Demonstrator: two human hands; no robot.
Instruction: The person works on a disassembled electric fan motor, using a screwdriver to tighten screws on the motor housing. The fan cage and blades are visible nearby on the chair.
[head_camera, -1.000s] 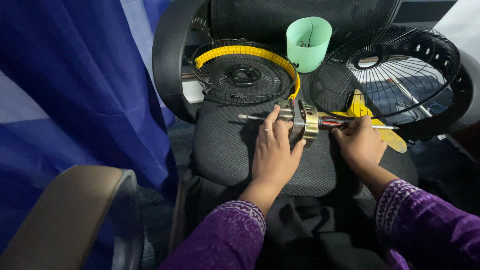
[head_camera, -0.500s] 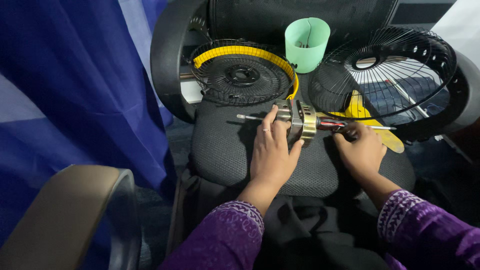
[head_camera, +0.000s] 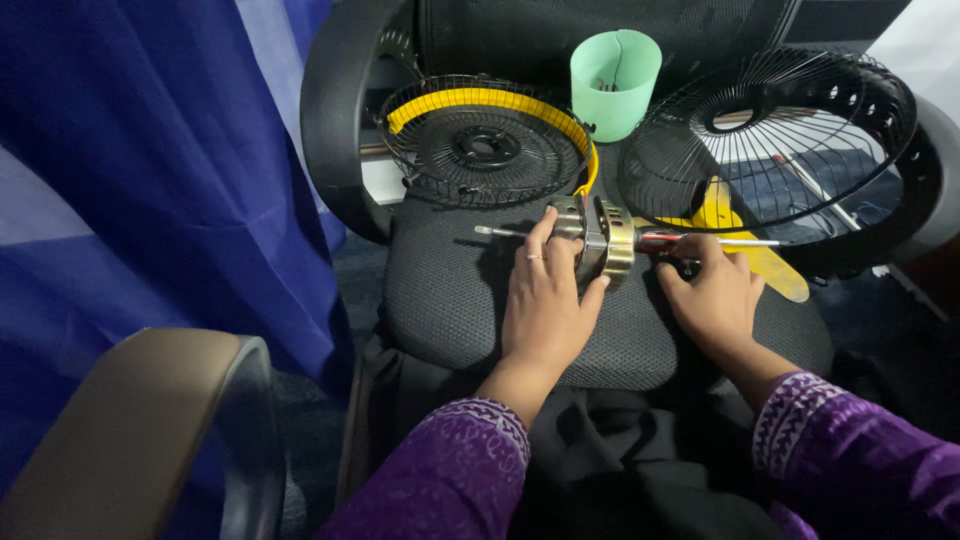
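A small metal fan motor (head_camera: 600, 240) with a thin shaft sticking out to the left lies on the black mesh seat of an office chair (head_camera: 450, 300). My left hand (head_camera: 545, 300) grips the motor from the near side, fingers curled over its body. My right hand (head_camera: 712, 295) sits just right of the motor, closed around the handle of a screwdriver (head_camera: 700, 241) whose thin shank points off to the right. A yellow fan blade (head_camera: 745, 250) lies under and beyond my right hand.
At the back of the seat stand a black wire fan guard with a yellow rim (head_camera: 485, 145), a second black wire guard (head_camera: 765, 135) and a mint-green plastic cup (head_camera: 615, 80). Blue cloth (head_camera: 150, 180) hangs at left. A tan chair armrest (head_camera: 130, 430) is near left.
Both hands have stayed on the motor and the screwdriver, shifting only slightly. The motor lies in the same spot.
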